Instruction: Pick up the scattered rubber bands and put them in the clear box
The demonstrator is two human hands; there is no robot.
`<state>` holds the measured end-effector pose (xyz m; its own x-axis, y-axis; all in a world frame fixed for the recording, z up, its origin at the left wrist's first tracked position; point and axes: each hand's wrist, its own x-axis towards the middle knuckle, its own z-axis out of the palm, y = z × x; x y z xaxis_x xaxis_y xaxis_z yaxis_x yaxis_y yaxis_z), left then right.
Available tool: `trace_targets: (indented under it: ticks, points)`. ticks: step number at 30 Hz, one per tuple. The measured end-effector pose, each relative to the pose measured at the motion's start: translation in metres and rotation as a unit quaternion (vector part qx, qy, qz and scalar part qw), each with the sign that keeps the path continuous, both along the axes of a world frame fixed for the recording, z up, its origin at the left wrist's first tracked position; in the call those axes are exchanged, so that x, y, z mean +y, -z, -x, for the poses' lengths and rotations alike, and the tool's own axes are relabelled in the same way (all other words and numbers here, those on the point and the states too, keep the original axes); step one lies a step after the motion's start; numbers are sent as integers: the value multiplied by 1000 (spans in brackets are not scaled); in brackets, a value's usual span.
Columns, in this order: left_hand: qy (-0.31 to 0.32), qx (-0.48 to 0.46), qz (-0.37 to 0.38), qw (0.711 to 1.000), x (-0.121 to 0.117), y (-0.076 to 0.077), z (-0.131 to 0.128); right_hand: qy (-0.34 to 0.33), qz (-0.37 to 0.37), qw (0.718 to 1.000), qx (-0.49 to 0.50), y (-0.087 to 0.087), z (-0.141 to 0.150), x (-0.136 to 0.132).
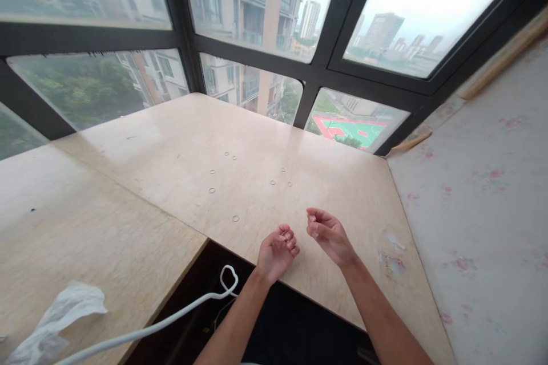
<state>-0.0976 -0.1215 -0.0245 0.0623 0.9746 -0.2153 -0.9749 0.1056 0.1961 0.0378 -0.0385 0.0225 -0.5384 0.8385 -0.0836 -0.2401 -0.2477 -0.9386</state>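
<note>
Several small thin rings lie scattered flat on the beige marble-look sill, among them a ring (235, 218) nearest my hands, a ring (212, 190) further left and a ring (273, 182) in the middle. My left hand (276, 254) is turned palm up over the sill's front edge, fingers curled inward; what they hold, if anything, is too small to make out. To its right, a short gap away, my right hand (331, 236) pinches thumb and fingers together above the surface. Whatever sits in that pinch cannot be made out.
A transparent plastic packet (391, 254) lies at right near the flowered wall (479, 228). Crumpled white tissue (64, 316) and a white cable (171, 319) are at lower left. A dark gap (192, 302) opens before the sill (141, 159). Dark-framed windows (257, 51) stand behind.
</note>
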Motion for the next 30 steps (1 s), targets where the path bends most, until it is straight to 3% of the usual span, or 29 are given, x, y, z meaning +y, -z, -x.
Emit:
trace_targets:
  ticks: [10, 17, 20, 24, 30]
  points:
    - [-28, 6, 26, 999, 3, 4, -9, -66, -103, 992, -32, -10, 123, 96]
    - [-33, 10, 46, 998, 6, 4, -12, -138, -196, 962, -128, -9, 218, 124]
    - [-33, 8, 39, 999, 7, 7, -14, -188, -247, 927, -212, 0, 261, 120]
    - [-34, 14, 33, 999, 8, 6, -14, -238, -323, 853, -335, 12, 311, 112]
    - [-44, 23, 42, 998, 5, -6, -12, -242, -391, 742, -488, 21, 350, 107]
